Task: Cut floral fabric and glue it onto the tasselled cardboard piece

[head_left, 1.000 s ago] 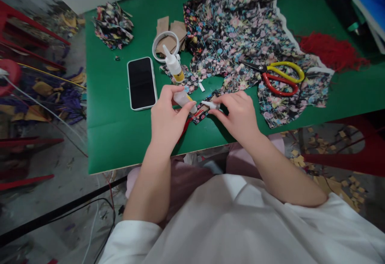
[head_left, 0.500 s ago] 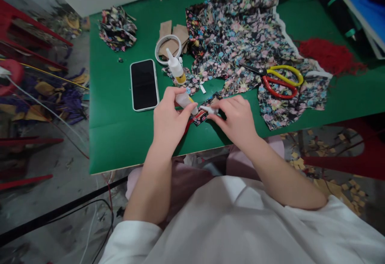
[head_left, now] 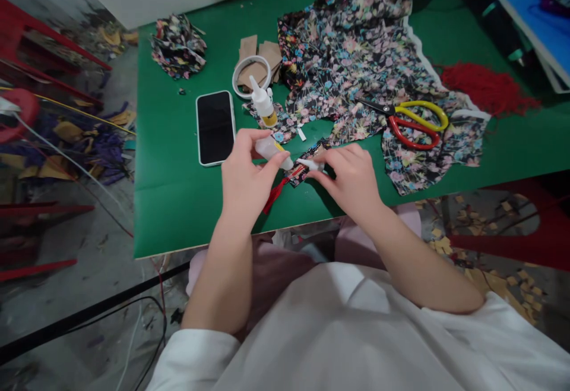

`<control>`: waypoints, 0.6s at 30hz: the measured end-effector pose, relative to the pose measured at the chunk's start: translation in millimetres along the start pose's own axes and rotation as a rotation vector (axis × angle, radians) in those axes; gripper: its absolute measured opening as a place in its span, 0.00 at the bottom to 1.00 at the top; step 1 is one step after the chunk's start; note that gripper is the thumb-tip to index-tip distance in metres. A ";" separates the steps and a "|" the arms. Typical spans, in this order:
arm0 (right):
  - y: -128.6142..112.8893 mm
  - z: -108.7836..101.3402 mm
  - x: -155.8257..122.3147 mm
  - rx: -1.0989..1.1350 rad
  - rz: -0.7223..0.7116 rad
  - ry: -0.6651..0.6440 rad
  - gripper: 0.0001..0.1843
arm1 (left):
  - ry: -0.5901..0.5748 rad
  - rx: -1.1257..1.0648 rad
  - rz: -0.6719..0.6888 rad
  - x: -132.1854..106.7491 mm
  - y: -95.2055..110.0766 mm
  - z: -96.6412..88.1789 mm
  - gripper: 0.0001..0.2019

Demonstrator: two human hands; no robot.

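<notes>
My left hand (head_left: 244,177) is closed around a small white glue bottle (head_left: 269,150), tilted with its neck end toward the right. In the fingertips of my right hand (head_left: 351,171) is a white pointed nozzle cap (head_left: 312,165), its tip facing the bottle, with a small gap between the two. Beneath them lies a small floral fabric piece (head_left: 294,180) with a red tassel (head_left: 275,196) running out of it to the lower left. A second glue bottle (head_left: 262,103), yellow-labelled with its nozzle on, stands upright just beyond my left hand.
A phone (head_left: 215,127), a white tape ring (head_left: 236,76), brown card pieces (head_left: 269,52) and a crumpled floral bundle (head_left: 178,46) lie on the green table (head_left: 178,207). Scissors (head_left: 416,129) rest on the large floral cloth (head_left: 351,64); red threads (head_left: 487,88) lie at the right.
My left hand with the bottle has shifted slightly left, widening the gap to the nozzle cap. More of the red tassel shows. The view has moved a little.
</notes>
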State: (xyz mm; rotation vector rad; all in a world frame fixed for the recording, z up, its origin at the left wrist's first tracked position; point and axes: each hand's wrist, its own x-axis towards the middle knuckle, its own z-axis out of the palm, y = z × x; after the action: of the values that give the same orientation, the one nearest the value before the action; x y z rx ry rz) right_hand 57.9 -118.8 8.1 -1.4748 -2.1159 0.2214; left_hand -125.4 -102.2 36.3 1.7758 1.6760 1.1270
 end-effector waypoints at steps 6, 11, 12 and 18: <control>0.4 0.1 -0.5 0.008 0.006 0.002 0.13 | -0.016 0.048 -0.033 -1.5 3.4 -3.4 0.17; -1.5 -0.5 -1.2 0.034 0.008 0.020 0.13 | -0.066 0.109 -0.054 -3.3 2.7 2.2 0.17; -2.0 -0.5 -1.4 0.037 0.007 0.021 0.12 | -0.072 0.114 -0.053 -3.2 2.0 2.7 0.17; -4.5 1.6 -2.6 0.035 -0.010 0.005 0.13 | -0.084 0.119 -0.049 -2.5 1.0 2.0 0.17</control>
State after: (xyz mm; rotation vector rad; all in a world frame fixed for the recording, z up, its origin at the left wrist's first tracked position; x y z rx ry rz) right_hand 54.1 -122.6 7.8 -1.4426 -2.1043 0.2491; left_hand -123.0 -104.4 35.3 1.8166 1.7586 0.9359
